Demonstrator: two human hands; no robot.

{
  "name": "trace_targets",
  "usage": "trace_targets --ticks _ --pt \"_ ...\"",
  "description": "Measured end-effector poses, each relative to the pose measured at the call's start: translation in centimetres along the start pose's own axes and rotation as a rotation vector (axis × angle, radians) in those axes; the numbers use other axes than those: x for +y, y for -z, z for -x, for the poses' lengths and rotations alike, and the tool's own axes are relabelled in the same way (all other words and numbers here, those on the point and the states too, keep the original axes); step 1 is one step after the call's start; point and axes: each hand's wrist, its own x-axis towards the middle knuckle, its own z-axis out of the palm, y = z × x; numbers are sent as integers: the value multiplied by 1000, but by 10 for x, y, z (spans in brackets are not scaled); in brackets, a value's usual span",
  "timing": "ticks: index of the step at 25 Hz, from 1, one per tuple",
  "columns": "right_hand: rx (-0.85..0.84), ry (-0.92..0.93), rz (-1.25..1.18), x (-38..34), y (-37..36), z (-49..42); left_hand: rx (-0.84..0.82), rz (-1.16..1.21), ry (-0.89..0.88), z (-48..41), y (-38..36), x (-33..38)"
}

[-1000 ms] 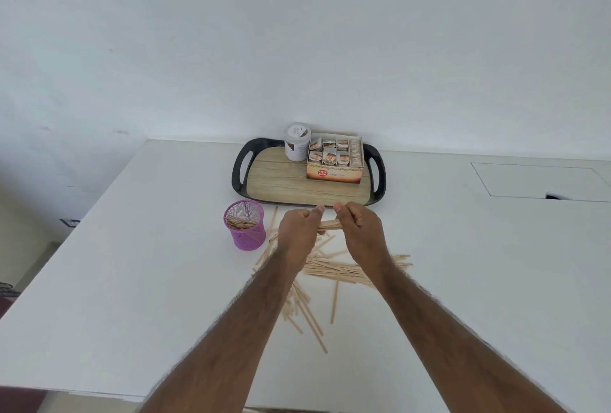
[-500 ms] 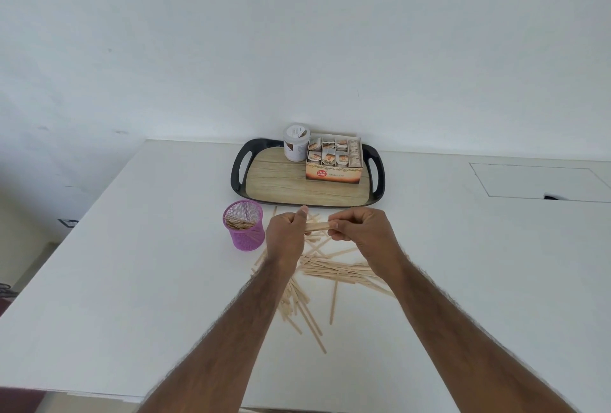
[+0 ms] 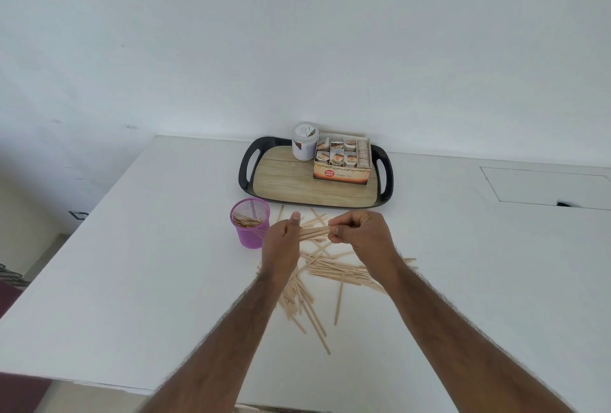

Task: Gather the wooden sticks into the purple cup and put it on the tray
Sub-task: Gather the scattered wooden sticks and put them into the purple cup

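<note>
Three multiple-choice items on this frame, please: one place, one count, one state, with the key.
1. Where is the purple cup? A) on the tray B) on the table, near the tray's front left corner C) on the floor
2. How many things stand on the tray? A) two B) none C) four
3. What holds the stick bundle? A) one hand B) no hand C) both hands
Key: 1 B, it stands on the table outside the tray's rim; 2 A, a white jar and a tea box; 3 C, the left hand and the right hand each hold an end.
</note>
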Motion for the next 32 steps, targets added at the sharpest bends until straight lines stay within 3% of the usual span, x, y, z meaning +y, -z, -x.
trace_targets --ticks 3,6,10,16,23,29,32 --pt "10 -23 22 0 -1 -6 117 -132 -66 3 34 -33" --pt "28 0 72 -5 -7 -15 331 -583 -142 1 73 -76" --pt "19 135 221 -26 -35 -31 257 -995 -60 -7 92 -129" --pt "-56 561 718 -54 -106 -65 128 -1055 -61 -5 89 -133" --pt "-325 696 1310 -38 -153 -76 147 -1044 -70 -7 91 -136" --pt "-476 767 1354 -21 -162 -86 147 -1042 -83 -7 92 -134" --pt "-341 776 1204 -23 -147 -92 151 -1029 -86 -6 92 -133"
